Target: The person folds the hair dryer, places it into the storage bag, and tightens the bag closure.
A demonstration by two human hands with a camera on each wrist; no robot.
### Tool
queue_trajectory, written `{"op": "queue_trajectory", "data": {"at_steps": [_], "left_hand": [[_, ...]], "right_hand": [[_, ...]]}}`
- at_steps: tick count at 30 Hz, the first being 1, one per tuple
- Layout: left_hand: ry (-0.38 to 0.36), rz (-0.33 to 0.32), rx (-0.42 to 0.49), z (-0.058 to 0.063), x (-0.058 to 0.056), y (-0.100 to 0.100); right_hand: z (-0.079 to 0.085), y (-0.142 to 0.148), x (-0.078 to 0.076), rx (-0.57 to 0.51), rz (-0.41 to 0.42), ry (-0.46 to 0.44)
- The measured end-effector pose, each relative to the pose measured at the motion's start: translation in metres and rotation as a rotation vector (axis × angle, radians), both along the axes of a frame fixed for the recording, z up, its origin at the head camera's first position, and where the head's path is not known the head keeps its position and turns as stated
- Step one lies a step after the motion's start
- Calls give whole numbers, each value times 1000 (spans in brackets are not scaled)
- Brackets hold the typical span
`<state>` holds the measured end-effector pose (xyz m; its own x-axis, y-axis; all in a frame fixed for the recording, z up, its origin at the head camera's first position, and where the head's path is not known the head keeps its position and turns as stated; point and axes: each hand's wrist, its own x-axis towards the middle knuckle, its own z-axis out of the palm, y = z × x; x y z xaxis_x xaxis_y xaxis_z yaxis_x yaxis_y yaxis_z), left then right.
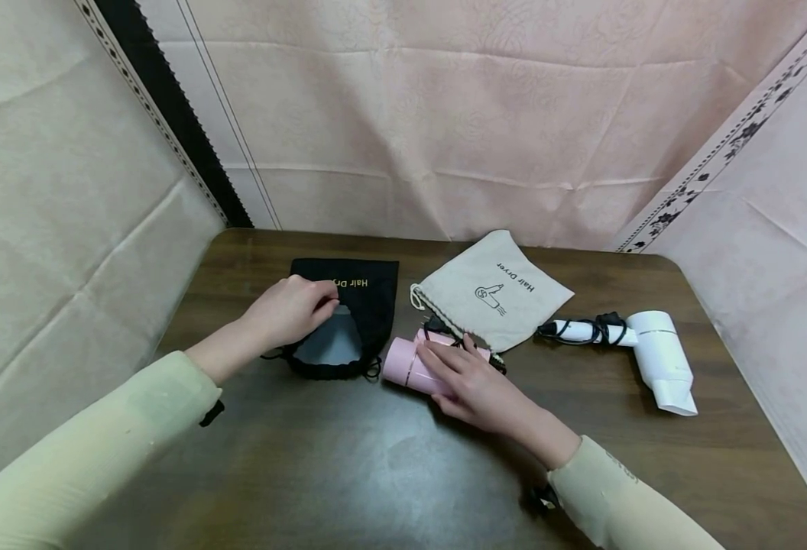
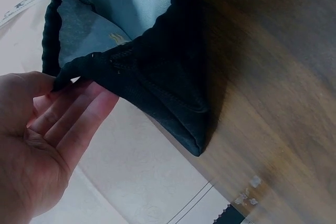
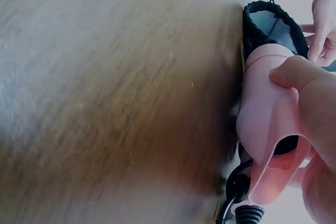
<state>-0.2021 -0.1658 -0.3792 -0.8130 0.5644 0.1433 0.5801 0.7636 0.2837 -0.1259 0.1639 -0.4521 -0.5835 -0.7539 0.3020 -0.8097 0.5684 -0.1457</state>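
A black drawstring bag [image 1: 379, 294] lettered "Hair Dryer" lies on the table, its mouth spread wide and its grey lining showing. My left hand [image 1: 295, 309] pinches the upper edge of that mouth between thumb and fingers, as the left wrist view shows. Just right of the bag, my right hand [image 1: 468, 382] grips a pink hair dryer [image 3: 265, 93] around its body. The dryer's rear end points at the bag's mouth and its nozzle points back toward the wrist. A black cord [image 3: 239, 184] is bundled at its handle, partly hidden by the hand in the head view.
A cream drawstring bag [image 1: 496, 290] printed "Hair Dryer" lies behind the pink dryer. Farther right on the wooden table [image 1: 293, 473] is a white hair dryer [image 1: 661, 355] with its black cord wound round the handle. Patterned cloth [image 1: 445, 114] hangs behind the table.
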Motion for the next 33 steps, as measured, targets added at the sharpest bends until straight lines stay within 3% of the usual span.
{"op": "queue_trajectory", "data": {"at_steps": [12, 23, 33], "left_hand": [[19, -8, 24, 2, -1, 0], [66, -18, 76, 7, -7, 9], [4, 14, 69, 13, -11, 22]], "right_hand": [[22, 3, -2, 31, 41, 179], [40, 7, -5, -25, 80, 238], [49, 13, -9, 13, 63, 258]]}}
